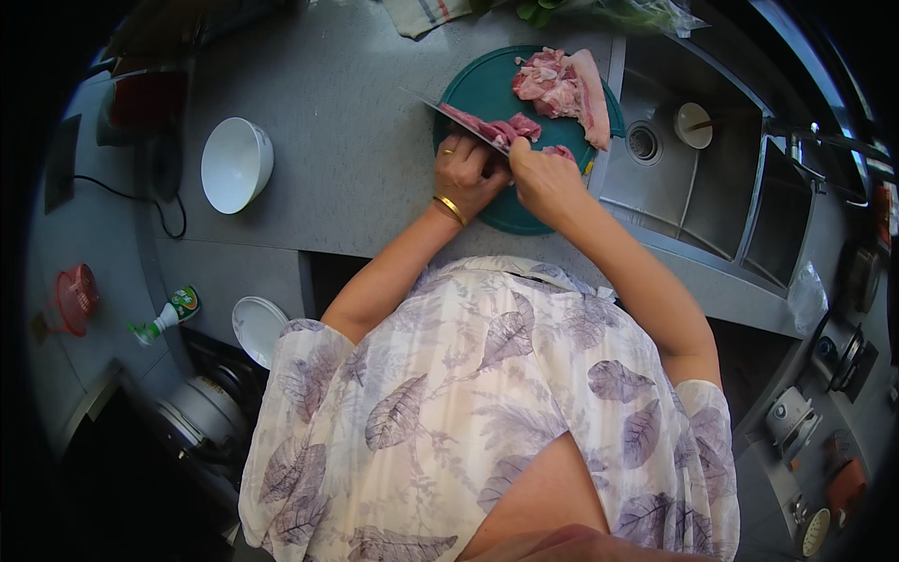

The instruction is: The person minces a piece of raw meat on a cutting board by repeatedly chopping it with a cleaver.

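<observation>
My right hand (549,181) grips a kitchen knife (456,121), its wide blade slanting up to the left across a round green cutting board (484,74). Cut strips of raw red meat (507,130) lie along the blade's far side. Close against the near side is my left hand (467,167), fingers curled down, a ring and a gold bracelet on it; what lies under these fingers is hidden. A larger piece of raw meat with a pale strip of fat and skin (562,88) sits at the board's far right. A small meat piece (560,152) shows beyond my right hand.
A steel sink (653,197) adjoins the board's right side, with a small white bowl (692,126) inside. On the counter at left stands a white bowl (235,165). Stacked plates (258,330), a spray bottle (175,309) and a pot (204,411) are nearer left. A cloth (425,15) lies at the back.
</observation>
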### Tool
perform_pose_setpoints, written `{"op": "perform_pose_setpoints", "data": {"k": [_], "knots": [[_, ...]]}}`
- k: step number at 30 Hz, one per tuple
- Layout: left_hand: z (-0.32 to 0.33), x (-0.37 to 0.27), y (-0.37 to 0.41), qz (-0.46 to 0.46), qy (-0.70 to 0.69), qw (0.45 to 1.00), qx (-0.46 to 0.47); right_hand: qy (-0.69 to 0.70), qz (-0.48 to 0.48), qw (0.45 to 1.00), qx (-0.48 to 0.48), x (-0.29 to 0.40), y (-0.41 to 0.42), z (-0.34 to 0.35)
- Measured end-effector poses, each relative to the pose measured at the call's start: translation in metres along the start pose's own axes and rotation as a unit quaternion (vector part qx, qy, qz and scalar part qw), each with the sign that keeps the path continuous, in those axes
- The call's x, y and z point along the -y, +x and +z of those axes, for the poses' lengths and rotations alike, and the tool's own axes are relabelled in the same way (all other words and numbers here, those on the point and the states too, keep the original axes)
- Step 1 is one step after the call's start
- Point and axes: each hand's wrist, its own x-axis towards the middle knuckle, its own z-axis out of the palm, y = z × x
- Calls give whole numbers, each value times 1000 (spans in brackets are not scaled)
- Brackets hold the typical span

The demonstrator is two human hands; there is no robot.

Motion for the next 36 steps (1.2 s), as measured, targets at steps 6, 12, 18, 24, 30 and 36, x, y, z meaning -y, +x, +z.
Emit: {"op": "perform_pose_setpoints", "data": {"k": [6, 12, 18, 24, 30, 36], "knots": [[-7, -2, 6, 4, -14, 1000, -1, -21, 42, 998, 42, -6, -31, -10], [-6, -6, 6, 5, -28, 999, -40, -1, 73, 996, 42, -22, -59, -6], [-8, -4, 0, -9, -27, 1000, -13, -20, 47, 998, -38, -15, -20, -30], [-8, -11, -2, -92, -90, 990, -64, -26, 32, 998, 51, 2, -54, -52], [-13, -5, -4, -22, -53, 998, 20, -27, 55, 995, 84, -3, -77, -41], [-9, -6, -3, -24, -38, 999, 9, -13, 21, 999, 22, 3, -37, -18]]}}
